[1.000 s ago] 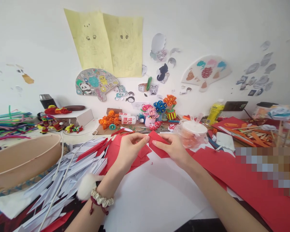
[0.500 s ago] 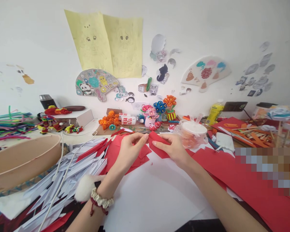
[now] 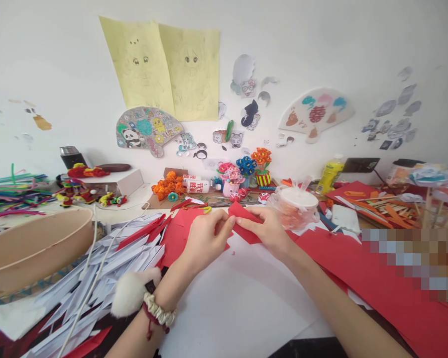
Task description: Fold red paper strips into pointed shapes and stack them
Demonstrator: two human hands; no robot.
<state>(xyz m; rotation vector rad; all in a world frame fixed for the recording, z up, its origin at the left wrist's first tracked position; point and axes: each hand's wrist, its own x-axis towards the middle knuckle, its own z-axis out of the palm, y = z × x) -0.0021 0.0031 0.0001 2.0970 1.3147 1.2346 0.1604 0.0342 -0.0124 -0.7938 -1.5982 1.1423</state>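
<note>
A small piece of folded red paper [image 3: 242, 223] is held up between my hands, over the white sheet. My right hand [image 3: 267, 227] pinches it from the right, thumb lying across its face. At its left edge, my left hand [image 3: 212, 233] has thumb and index finger pressed together on the paper, the other fingers curled in. Behind and below my left hand lie more red paper pieces [image 3: 177, 233], partly hidden by it. A white paper sheet [image 3: 239, 298] spreads below both wrists.
Folded white paper strips [image 3: 108, 268] and a pale oval basin [image 3: 41, 243] stand at left, crossed by a white cable. Large red sheets [image 3: 358, 268] cover the right side. Behind are a bagged white-lidded tub [image 3: 300, 199], craft flowers [image 3: 246, 166] and a yellow bottle [image 3: 330, 174].
My left hand has turned and shifted slightly right and down, its thumb and fingers now closer along the paper's left edge. My right hand has barely moved.
</note>
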